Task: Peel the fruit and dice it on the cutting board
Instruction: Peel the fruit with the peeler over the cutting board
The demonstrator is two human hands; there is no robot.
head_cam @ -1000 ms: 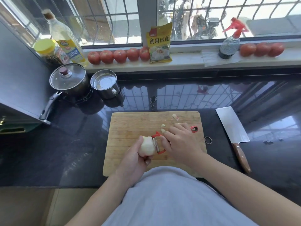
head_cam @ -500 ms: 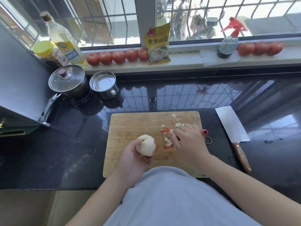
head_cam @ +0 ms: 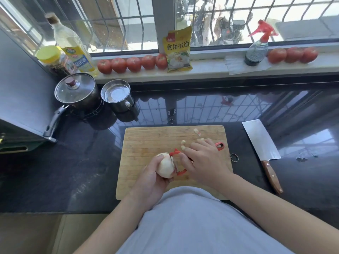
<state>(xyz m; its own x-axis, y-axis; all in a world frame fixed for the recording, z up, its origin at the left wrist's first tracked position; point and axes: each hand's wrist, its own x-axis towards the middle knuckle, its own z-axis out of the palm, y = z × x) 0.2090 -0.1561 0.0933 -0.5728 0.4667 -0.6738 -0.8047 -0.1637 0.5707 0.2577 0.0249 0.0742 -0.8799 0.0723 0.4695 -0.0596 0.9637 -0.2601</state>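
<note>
The left hand (head_cam: 152, 182) curled round a pale, mostly peeled fruit (head_cam: 166, 167) and held it just above the near half of the wooden cutting board (head_cam: 146, 143), thumb over its top. The right hand (head_cam: 205, 162) gripped a red peeler (head_cam: 178, 163), its fingers folded over the handle so that only the looped red end showed past the knuckles; the peeler's blade head lay against the right side of the fruit. A few small scraps of peel (head_cam: 197, 132) lay on the far right part of the board, beyond the right hand. The board sat on a dark, glossy worktop (head_cam: 73, 171). To its right, well apart from both hands, a cleaver (head_cam: 261, 142) with a wooden handle lay flat on the worktop, blade pointing away. At the far left stood a lidded pot (head_cam: 77, 91) and, just beside it, a steel mug (head_cam: 117, 96). Along the windowsill ran a row of tomatoes (head_cam: 134, 64), a yellow packet (head_cam: 178, 49), an oil bottle (head_cam: 73, 46) and a spray bottle (head_cam: 256, 50).
</note>
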